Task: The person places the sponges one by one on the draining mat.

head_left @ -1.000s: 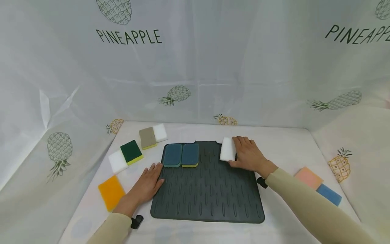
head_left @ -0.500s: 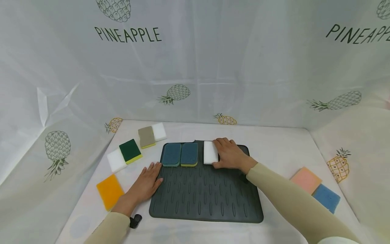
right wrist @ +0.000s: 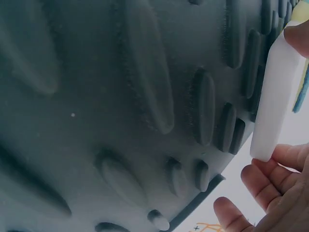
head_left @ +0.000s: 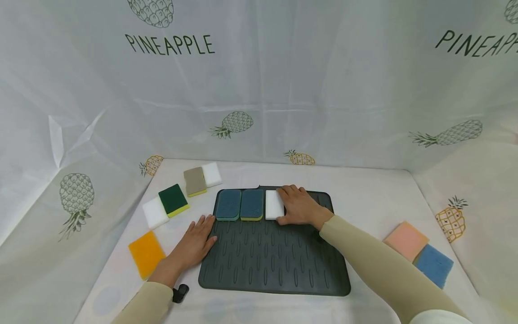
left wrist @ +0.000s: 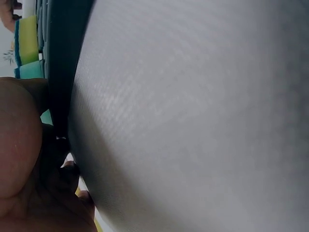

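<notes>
My right hand [head_left: 298, 208] pinches a white sponge [head_left: 274, 205] by its short ends, thumb at the near end and fingers at the far end. The white sponge lies on the dark ridged mat [head_left: 275, 261], just right of two blue-topped scrub sponges, the left one [head_left: 228, 204] and the right one [head_left: 251, 204]. In the right wrist view the white sponge [right wrist: 276, 96] spans between thumb and fingertips, over the mat's ridges [right wrist: 205, 106]. My left hand [head_left: 194, 243] rests with fingers extended on the mat's left edge. The left wrist view shows its fingers [left wrist: 63, 183] along that edge.
Left of the mat lie an orange sponge [head_left: 146, 255], a white one [head_left: 155, 213], a dark green one [head_left: 173, 199], a grey-brown one [head_left: 195, 181] and another white one [head_left: 212, 174]. To the right lie a pink sponge [head_left: 406, 240] and a blue one [head_left: 434, 264].
My right hand has carried the white sponge leftward from the mat's far right part to beside the blue-topped sponges. The left hand stays in place.
</notes>
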Demonstrator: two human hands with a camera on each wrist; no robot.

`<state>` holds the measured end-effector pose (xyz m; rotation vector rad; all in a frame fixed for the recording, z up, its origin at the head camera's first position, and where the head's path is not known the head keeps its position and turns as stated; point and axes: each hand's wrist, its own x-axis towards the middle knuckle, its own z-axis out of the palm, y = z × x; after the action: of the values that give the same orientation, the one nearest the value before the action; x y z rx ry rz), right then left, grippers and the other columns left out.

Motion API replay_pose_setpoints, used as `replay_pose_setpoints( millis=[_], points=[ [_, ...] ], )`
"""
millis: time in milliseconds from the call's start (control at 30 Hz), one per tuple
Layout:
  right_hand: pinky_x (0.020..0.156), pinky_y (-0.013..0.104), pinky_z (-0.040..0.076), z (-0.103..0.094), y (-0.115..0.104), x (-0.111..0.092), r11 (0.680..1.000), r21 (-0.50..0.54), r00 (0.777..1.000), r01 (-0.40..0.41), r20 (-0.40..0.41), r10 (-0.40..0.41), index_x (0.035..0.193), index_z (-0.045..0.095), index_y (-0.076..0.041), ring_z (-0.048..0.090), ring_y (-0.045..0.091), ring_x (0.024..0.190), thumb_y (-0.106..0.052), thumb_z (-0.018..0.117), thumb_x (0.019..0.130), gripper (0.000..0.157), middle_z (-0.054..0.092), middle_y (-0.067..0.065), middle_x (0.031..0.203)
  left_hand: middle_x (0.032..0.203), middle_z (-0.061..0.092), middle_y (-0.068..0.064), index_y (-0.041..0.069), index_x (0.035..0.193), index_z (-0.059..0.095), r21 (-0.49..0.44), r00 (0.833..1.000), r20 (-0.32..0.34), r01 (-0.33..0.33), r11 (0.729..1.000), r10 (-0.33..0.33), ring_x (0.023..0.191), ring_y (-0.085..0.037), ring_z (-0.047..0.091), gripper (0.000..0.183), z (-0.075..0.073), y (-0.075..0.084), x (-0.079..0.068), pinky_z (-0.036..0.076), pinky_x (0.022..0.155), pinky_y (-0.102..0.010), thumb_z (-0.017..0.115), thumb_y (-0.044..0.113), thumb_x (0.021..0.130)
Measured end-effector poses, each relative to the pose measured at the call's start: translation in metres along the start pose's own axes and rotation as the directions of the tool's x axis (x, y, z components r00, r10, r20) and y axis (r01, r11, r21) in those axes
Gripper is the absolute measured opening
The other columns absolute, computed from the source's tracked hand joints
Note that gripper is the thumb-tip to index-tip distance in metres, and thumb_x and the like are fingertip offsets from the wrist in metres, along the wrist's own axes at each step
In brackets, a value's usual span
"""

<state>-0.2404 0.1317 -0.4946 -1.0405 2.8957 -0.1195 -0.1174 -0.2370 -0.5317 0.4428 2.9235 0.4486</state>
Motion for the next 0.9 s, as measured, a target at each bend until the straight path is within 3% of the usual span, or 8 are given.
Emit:
replay_pose_setpoints(
  millis=[900],
  points=[
    [0.115,0.062,0.041,0.0031,-0.0022,0.0002,0.999,0.02,0.997,-0.045,0.059,0.044,0.162,0.037,-0.004,0.045,0.038,0.145,-0.062,0.071,0.089,0.099,0.043,0.019,0.162,0.17,0.033,-0.023,-0.002,0.164,0.03,-0.013,1.0,-0.008,0.011,1.0,-0.011,0.159,-0.045,0.025,0.069,0.0006,0.0018,0.0002,0.02,0.128,-0.065,0.057,0.031,0.11]
  ],
)
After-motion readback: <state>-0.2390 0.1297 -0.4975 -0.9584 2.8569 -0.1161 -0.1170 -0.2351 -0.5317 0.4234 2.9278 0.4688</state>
